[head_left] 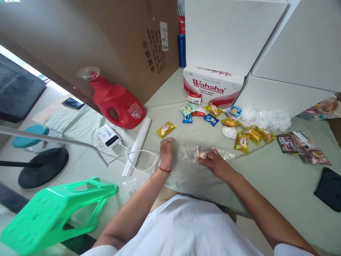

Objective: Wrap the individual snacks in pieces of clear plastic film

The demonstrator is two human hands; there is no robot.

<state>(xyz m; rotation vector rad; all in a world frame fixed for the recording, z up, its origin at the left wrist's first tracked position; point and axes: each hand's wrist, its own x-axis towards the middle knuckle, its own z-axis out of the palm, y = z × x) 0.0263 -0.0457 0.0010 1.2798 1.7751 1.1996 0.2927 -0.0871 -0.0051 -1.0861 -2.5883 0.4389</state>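
Note:
My right hand (215,164) is closed on a small snack packet (201,155) with a red and white print. Clear plastic film (185,153) stretches out on both sides of the packet; whether the packet lies inside or on top of it I cannot tell. My left hand (166,153), with a red cord at the wrist, rests on the cloth at the left of the film. Its fingers are curled together, and anything in them is hidden. Just beyond that hand lies a yellow snack packet (166,129).
Several yellow packets (242,142), blue packets (211,119) and crumpled clear bags (266,119) lie before a Wahaha carton (213,87). Brown packets (303,145) and a black cloth item (329,188) are at right. Leftward are a white roll (137,147), cable, red jug (117,101) and green stool (53,209).

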